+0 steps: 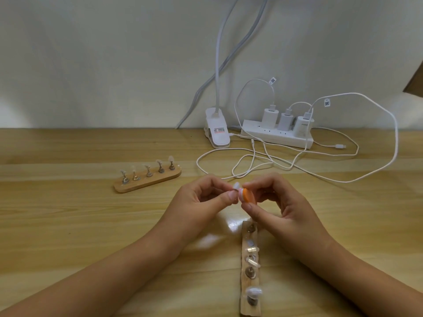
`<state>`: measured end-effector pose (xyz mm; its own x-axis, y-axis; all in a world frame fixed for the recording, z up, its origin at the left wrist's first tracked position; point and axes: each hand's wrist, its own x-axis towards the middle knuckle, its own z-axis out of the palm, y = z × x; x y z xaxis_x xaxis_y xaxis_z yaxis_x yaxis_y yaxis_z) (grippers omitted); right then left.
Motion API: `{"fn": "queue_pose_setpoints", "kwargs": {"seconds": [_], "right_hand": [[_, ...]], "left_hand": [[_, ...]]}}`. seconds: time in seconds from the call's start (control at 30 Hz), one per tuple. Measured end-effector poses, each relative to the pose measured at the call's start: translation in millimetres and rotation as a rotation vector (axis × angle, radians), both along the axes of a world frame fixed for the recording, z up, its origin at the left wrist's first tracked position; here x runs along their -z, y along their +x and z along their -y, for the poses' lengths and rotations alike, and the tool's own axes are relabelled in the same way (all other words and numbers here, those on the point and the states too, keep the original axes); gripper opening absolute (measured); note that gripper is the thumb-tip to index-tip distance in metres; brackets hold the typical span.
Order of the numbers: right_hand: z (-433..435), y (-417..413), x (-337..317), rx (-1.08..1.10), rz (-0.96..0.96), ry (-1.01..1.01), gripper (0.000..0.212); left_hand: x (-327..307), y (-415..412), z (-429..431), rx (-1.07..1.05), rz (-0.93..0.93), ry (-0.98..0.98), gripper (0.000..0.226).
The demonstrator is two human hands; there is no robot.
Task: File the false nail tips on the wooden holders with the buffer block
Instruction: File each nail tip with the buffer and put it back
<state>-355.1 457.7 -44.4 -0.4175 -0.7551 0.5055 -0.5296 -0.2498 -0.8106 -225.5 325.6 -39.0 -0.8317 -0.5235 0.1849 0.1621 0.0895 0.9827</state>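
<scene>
Nail tip [236,185] is pinched btwn thumb & forefinger of the left hand [201,202], held in the air just beyond the near wooden holder [250,277]. The orange buffer block [248,196] is pinched by the right hand [281,209] & touches the tip from its right side, so the next stroke is prob. run across that edge. The far holder [147,178] lies nearer the left hand.

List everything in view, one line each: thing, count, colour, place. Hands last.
far holder: one, light wood, left of centre, five pale tips on it
near holder: one, light wood, bottom centre, some tips
nail tip: one, whitish, centre, held up
buffer block: one, orange, beside that tip
power strip: one, white, far right, three chargers plugged in
clip lamp: one, white, left of the strip
cables: several, white, looped before the strip
left hand: pinches the nail tip
right hand: grips the buffer block
</scene>
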Motion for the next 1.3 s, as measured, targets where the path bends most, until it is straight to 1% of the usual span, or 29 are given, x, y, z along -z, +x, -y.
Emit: {"fn": "queue_pose_setpoints", "kwargs": {"seconds": [0.03,0.1,0.17,0.3,0.47,0.57,0.73,0.87,1.03,1.13,1.27,1.3], "right_hand": [[-0.1,0.0,-0.7,0.012,0.017,-0.009,0.02],[-2.5,-0.8,-2.6,0.046,0.046,-0.083,0.022],[-4.9,-1.0,-4.3,0.056,0.026,-0.128,0.022],[-4.0,0.0,-4.2,0.046,-0.138,-0.065,0.027],[-3.7,-3.6,-3.7,0.049,-0.108,-0.025,0.029],[-4.0,-1.5,-3.0,0.033,-0.171,-0.043,0.029],[-4.6,-3.6,-5.1,0.032,-0.11,-0.019,0.028],[-7.6,-3.7,-4.0,0.017,-0.17,-0.048,0.027],[-5.6,-4.9,-2.3,0.012,-0.13,-0.034,0.026],[-6.4,-3.4,-1.0,-0.007,-0.15,-0.045,0.025],[-4.4,-8.5,-1.7,0.077,-0.044,0.025,0.026],[-5.0,-8.8,-2.9,0.079,-0.037,0.009,0.025]], "left_hand": [[-0.5,0.2,0.2,-0.007,-0.012,0.021,0.021],[-0.8,-0.3,-0.6,-0.007,-0.008,0.019,0.018],[-0.1,-0.8,-1.8,0.004,0.015,-0.01,0.014],[3.1,-1.3,-1.9,0.045,0.074,-0.075,0.014],[3.7,-1.7,-1.6,0.09,0.039,-0.057,0.023],[4.8,-2.1,-1.2,0.1,0.029,-0.056,0.022],[6.0,-1.8,0.3,0.107,0.03,-0.072,0.019],[7.1,-1.9,0.7,0.121,0.03,-0.087,0.016],[7.9,-1.7,2.3,0.121,0.035,-0.093,0.008],[6.6,-1.9,1.2,0.125,0.031,-0.091,0.008],[6.1,-1.7,0.7,0.14,0.035,-0.091,0.003],[6.0,-1.5,0.3,0.148,0.036,-0.1,0.005]]}}
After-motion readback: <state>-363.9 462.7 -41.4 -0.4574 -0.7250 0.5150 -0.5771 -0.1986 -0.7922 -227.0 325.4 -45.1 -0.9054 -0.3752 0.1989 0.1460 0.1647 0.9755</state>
